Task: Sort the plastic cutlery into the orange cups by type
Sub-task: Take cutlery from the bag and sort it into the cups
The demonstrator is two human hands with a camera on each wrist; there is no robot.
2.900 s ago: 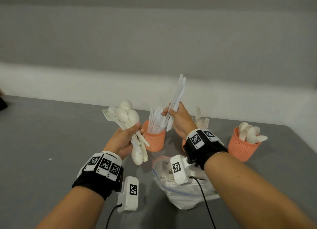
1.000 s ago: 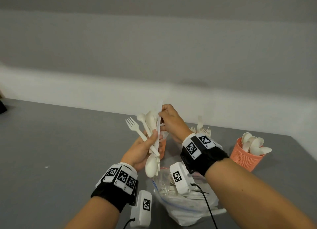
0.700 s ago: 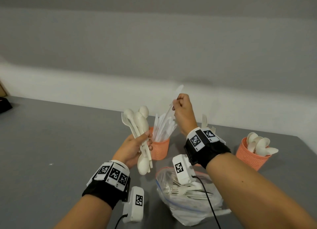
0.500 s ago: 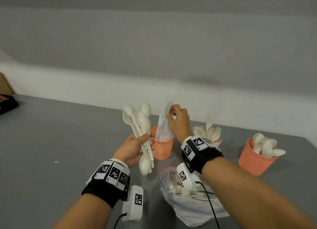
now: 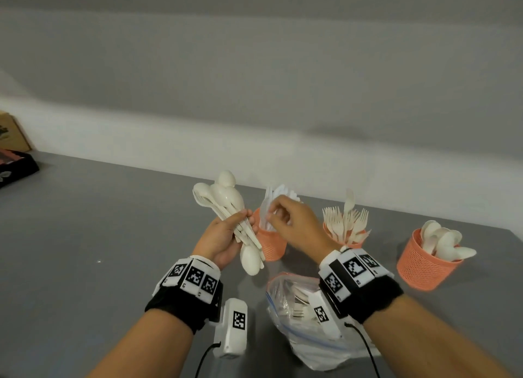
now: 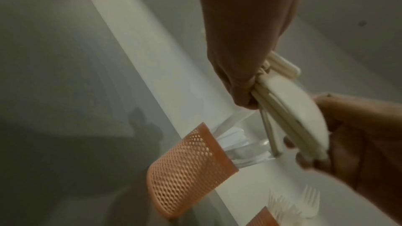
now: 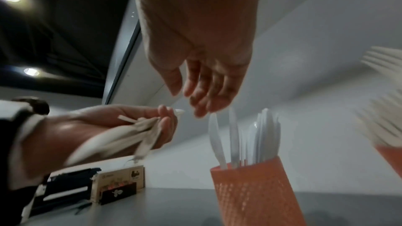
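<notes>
While the left hand grips the mixed spoon-and-fork bundle, the empty, loosely open right hand above the knife cup should pinch one handle only.

Table: three cups in a row toward the wall. Left cup holds knives; middle cup, fork cup, holds forks; right cup holds spoons. Bag lies in front of the left and middle cups. Left hand, left of the knife cup, grips a cutlery bundle. Right hand hangs over the knives, fingers loose. Boxes at the far left edge.
</notes>
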